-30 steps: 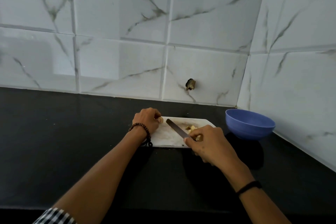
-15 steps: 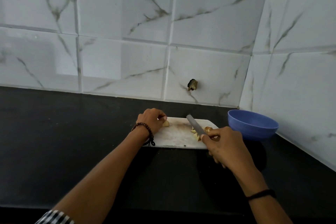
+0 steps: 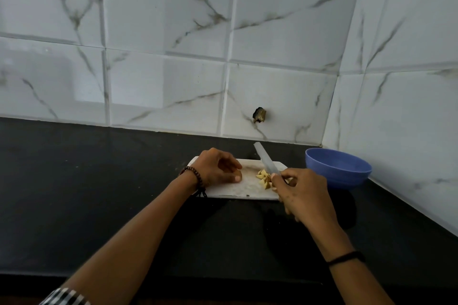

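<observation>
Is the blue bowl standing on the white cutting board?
No, the blue bowl stands on the black counter, apart from the cutting board.

White rectangular cutting board (image 3: 235,189), flat on the dark desk (image 3: 99,193) close to its back edge, toward the back right corner, long side parallel to that edge. On the board's right half, a small heap of pale yellow chopped pieces (image 3: 263,177), bunched together. Knife (image 3: 266,162) with a long grey blade, gripped at the handle by the right hand (image 3: 301,194), tip raised and angled toward the back edge, lower blade right at the heap; touching or not, hard to tell.
</observation>
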Tool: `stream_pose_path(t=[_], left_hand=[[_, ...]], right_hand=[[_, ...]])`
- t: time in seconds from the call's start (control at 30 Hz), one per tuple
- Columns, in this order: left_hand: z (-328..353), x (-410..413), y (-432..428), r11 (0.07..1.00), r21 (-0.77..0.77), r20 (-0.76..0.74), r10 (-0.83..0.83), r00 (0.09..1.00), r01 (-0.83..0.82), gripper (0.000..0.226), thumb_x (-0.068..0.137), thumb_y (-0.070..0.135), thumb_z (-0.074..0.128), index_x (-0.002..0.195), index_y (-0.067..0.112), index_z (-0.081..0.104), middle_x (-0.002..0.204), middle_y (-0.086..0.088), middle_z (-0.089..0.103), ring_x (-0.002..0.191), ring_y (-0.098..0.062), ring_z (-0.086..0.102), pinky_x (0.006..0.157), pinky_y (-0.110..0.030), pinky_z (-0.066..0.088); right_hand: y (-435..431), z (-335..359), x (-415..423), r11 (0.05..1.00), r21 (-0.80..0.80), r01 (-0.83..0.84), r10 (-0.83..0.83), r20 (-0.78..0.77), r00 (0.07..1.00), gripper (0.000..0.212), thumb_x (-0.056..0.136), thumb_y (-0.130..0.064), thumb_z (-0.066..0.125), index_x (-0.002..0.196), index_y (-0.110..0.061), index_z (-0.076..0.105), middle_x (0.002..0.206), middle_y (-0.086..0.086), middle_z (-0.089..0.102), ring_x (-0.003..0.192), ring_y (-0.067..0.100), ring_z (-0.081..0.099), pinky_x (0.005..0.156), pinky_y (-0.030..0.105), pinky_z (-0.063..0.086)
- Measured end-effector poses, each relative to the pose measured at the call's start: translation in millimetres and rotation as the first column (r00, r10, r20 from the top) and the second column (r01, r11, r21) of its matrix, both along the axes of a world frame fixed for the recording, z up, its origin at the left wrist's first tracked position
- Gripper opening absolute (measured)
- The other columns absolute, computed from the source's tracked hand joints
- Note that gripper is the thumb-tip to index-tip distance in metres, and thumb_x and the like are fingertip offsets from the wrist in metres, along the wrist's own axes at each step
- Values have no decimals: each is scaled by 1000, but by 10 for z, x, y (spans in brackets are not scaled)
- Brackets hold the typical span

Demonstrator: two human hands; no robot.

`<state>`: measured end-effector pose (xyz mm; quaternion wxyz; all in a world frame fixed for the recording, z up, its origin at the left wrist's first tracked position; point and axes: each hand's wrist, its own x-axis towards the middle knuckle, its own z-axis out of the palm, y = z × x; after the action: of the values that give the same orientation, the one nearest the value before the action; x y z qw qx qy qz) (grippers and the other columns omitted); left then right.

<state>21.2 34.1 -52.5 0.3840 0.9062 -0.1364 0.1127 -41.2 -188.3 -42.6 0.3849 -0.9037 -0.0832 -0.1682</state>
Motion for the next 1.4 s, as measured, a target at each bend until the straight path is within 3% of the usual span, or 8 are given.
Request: stream_pose_path(t=[0.27, 0.37, 0.6, 0.73, 1.0, 1.1, 1.17, 1.4], left_hand=[[31, -44, 39, 999, -4, -44, 41, 998, -42, 16, 69, 37, 84, 82, 30, 79, 84, 17, 74, 88, 1, 63, 77, -13, 45], [42, -59, 28, 1000, 11, -38, 9, 999, -9, 16, 71, 37, 83, 85, 33, 79, 85, 19, 74, 90, -1, 63, 82, -18, 48], [27, -64, -34, 1000, -6, -8, 5, 1000, -5, 11, 71, 33, 84, 79, 37, 77, 82, 21, 73, 89, 8, 60, 78, -10, 43], [29, -33, -48, 998, 59, 49, 32, 998, -35, 13, 69, 35, 84, 80, 35, 78, 80, 21, 73, 88, 2, 62, 84, -21, 51], [75, -76, -109, 975, 175, 111, 122, 986, -140, 19, 71, 43, 81, 87, 32, 78, 74, 20, 65, 72, 2, 54, 62, -13, 38], [87, -96, -124, 961, 208, 154, 154, 976, -185, 21, 70, 46, 81, 85, 33, 78, 64, 22, 59, 67, 3, 52, 60, -13, 35], [86, -95, -129, 954, 217, 169, 171, 971, -206, 20, 69, 49, 81, 83, 34, 78, 62, 23, 57, 66, 2, 52, 66, -17, 37], [69, -86, -149, 938, 248, 195, 197, 961, -242, 22, 70, 50, 79, 86, 34, 78, 67, 20, 58, 72, -2, 52, 74, -24, 38]], right_hand=[[-10, -25, -2, 987, 89, -136, 149, -163, 975, 29, 98, -36, 61, 123, -23, 66, 74, 4, 72, 37, 3, 53, 38, 16, 40], [18, -30, -1, 983, 71, -171, 181, -165, 970, 31, 98, -35, 61, 127, -25, 63, 76, 4, 72, 40, 4, 55, 39, 16, 40], [53, -49, -4, 989, -47, -144, 135, -153, 979, 30, 99, -36, 58, 128, -28, 60, 77, 0, 70, 44, 5, 57, 41, 15, 43], [96, -44, -27, 986, -50, -157, 150, -121, 981, 27, 99, -36, 58, 125, -29, 61, 74, 1, 70, 43, 5, 58, 41, 16, 45], [220, -28, -3, 981, -160, -112, 100, -82, 992, 22, 101, -35, 55, 116, -24, 66, 76, 0, 68, 47, 5, 58, 39, 11, 40], [269, -36, 52, 961, -267, -70, 65, -27, 997, 27, 100, -38, 53, 107, -17, 70, 77, 3, 68, 67, 12, 65, 60, 26, 58], [303, -36, 93, 953, -300, -52, 48, -18, 999, 30, 99, -38, 53, 103, -15, 71, 78, 5, 67, 77, 20, 66, 72, 39, 60], [408, 69, 92, 870, -493, -18, 7, -25, 1000, 27, 101, -35, 51, 110, -15, 66, 103, 6, 65, 94, 20, 63, 74, 32, 51]])
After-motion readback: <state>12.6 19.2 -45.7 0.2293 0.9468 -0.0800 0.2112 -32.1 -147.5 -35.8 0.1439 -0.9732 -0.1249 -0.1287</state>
